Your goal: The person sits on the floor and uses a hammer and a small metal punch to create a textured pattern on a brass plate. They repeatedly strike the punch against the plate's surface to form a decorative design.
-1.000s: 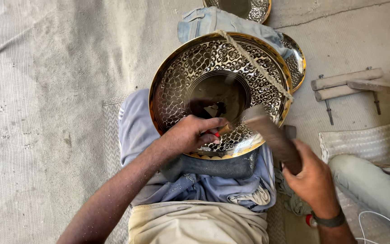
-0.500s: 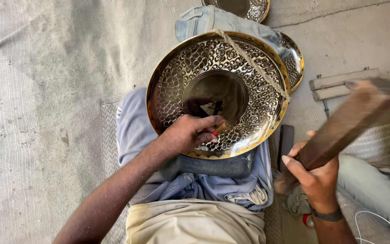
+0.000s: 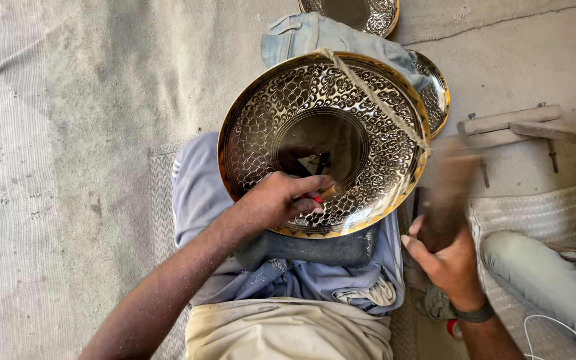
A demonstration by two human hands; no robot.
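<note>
Brass tray [image 3: 368,120] is propped on lap, rope-tied; chisel [image 3: 323,195] is pinched tight in L hand [image 3: 278,200] at lower rim; blurred mallet [image 3: 449,193] is gripped closed by R hand [image 3: 449,265]; chisel should be kept steady, blows light.

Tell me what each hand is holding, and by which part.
Left hand grips a small punch by its upper shank, tip on the engraved brass plate. Right hand holds a blurred mallet by its lower end.

Single head-worn view, looking steeply down, close over lap; round engraved brass tray [image 3: 325,143] centre frame, grey concrete floor [image 3: 68,133] left and far.
</note>
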